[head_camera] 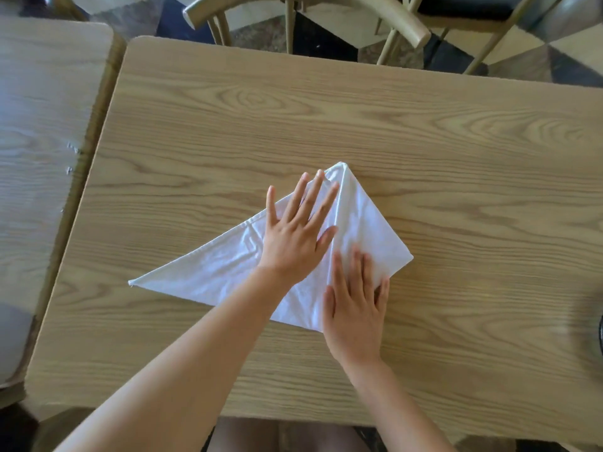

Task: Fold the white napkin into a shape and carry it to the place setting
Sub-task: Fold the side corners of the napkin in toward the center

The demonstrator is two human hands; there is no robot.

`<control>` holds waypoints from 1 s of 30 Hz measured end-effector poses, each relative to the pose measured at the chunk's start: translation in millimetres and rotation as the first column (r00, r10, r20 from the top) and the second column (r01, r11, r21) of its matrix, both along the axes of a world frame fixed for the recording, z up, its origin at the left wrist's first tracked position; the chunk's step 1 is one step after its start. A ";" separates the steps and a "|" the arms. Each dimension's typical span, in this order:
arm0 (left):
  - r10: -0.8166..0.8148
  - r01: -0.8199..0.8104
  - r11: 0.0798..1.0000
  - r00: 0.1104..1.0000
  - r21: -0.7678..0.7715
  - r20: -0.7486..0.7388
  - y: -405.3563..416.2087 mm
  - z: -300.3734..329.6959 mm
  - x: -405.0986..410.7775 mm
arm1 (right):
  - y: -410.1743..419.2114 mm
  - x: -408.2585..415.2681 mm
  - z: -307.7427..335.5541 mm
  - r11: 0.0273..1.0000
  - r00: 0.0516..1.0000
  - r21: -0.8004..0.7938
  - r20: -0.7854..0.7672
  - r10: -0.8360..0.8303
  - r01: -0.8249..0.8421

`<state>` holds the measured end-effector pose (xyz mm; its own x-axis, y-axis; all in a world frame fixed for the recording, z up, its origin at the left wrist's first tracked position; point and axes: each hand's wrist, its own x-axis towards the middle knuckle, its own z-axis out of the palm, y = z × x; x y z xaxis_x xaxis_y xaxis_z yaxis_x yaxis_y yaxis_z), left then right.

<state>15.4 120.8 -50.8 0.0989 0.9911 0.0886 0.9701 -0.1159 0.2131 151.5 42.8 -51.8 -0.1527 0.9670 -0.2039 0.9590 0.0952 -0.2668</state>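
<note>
Near edge: both bare forearms are reaching in from the bottom; elbows are cut off by the frame. A lap is showing under the table's near edge, dim and hard to read.

Right hand (354,313) is lying flat, palm down, fingers (359,272) spread and straight, gripping nothing. It is pressing on the near right part of the napkin (215,272), heel of the hand on bare table (456,158), fingertips on the cloth. The napkin's nearest corner is hiding under this hand.

Left hand (295,238) is lying just beyond, also flat and open, fingers fanned toward the far point of the cloth, thumb touching the centre crease. It is covering the middle of the napkin.

Napkin is lying flat at mid-table: a long triangle tapering to a sharp left tip, right side folded over into a kite-like flap, peak pointing away.

Right margin: a dark rounded object (600,334) is being cut off; cannot tell what it is.

Left: a second table (49,109) is sitting just beside this one, with a narrow gap.

Far: a wooden chair (306,14) is standing at the far edge, its top cut off.
</note>
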 end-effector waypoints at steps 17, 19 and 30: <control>0.607 -0.604 0.737 0.789 -0.304 -0.096 -144.1 0.9 -132.8 | 22.1 -75.6 2.8 0.900 0.900 0.063 0.104 0.423 -0.431; 0.637 -0.632 0.715 0.765 -0.299 -0.094 -151.9 4.0 -144.5 | 21.9 -74.1 1.2 0.906 0.906 0.070 0.109 0.409 -0.417; 0.757 -0.725 0.650 0.643 -0.227 0.113 -153.3 34.3 -153.7 | 24.2 -64.0 0.5 0.888 0.890 0.088 0.115 0.440 -0.451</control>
